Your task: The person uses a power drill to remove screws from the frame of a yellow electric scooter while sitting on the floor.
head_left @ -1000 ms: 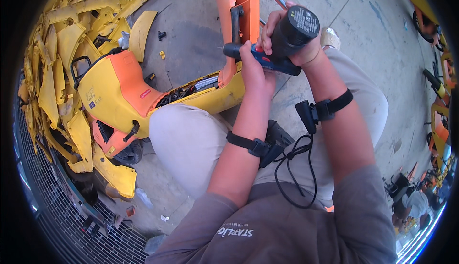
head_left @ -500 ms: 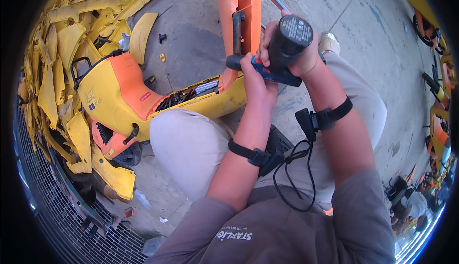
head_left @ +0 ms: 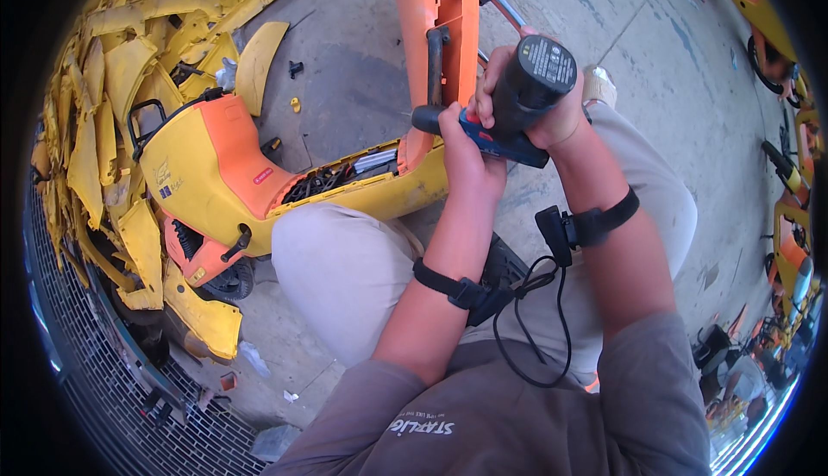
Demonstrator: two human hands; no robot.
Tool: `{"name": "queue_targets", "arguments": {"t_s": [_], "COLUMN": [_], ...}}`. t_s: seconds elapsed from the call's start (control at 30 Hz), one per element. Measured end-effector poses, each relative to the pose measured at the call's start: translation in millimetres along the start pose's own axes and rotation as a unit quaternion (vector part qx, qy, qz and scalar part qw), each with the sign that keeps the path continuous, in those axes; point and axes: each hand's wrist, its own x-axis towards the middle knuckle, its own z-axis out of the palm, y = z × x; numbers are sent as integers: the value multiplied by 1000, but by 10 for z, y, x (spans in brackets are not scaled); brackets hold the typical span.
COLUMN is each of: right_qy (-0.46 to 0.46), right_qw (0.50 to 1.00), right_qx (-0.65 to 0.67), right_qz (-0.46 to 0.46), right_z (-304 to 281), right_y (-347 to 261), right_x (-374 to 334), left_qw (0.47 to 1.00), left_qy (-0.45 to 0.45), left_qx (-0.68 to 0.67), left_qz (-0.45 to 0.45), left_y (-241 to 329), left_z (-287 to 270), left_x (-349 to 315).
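Both my hands are on a cordless drill (head_left: 533,88), dark blue with a red mark, its black battery end facing up toward me. My right hand (head_left: 562,122) wraps round the handle below the battery. Closed about the body on the left side is my left hand (head_left: 470,157), thumb along the top. A black rounded part sticks out past that thumb; I cannot tell whether it belongs to the drill. Just beyond stands the upright orange front panel (head_left: 418,10) of a yellow and orange scooter (head_left: 203,161). Its open floor section shows wiring and a silver part. The drill's tip is hidden.
Broken yellow body panels (head_left: 103,131) are heaped at the far left. A small black part (head_left: 296,69) and a yellow piece (head_left: 296,105) lie on the concrete. More scooters (head_left: 789,252) line the right side. A black cord (head_left: 561,321) hangs between my forearm straps.
The scooter's front panel and both hands with the drill appear slightly further right and lower in view. My grip on the drill looks the same.
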Motion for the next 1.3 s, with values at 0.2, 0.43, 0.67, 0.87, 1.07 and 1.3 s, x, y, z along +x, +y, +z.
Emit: {"name": "queue_targets", "arguments": {"t_s": [0.2, 0.43, 0.67, 0.87, 1.07, 1.3], "right_qy": [37, 35, 16, 28, -20, -41], "right_qw": [998, 998, 998, 998, 996, 996], "right_qx": [-46, -50, -60, -48, -69, -74], "right_qz": [-1, 2, -30, -2, -53, 8], "right_z": [172, 78, 64, 25, -107, -81], "right_y": [-115, -42, -148, -56, -149, -65], "right_x": [55, -17, 59, -43, 64, -56], "left_qw": [998, 999, 999, 999, 997, 1000], "left_qy": [-50, 8, -29, 4, -27, -16], "left_qx": [25, 53, 37, 34, 69, 25], "left_qz": [25, 4, 20, 4, 18, 2], "left_y": [73, 45, 56, -6, 4, -73], "left_z": [80, 90, 226, 83, 166, -44], "left_x": [122, 1, 114, -22, 131, 61]}}
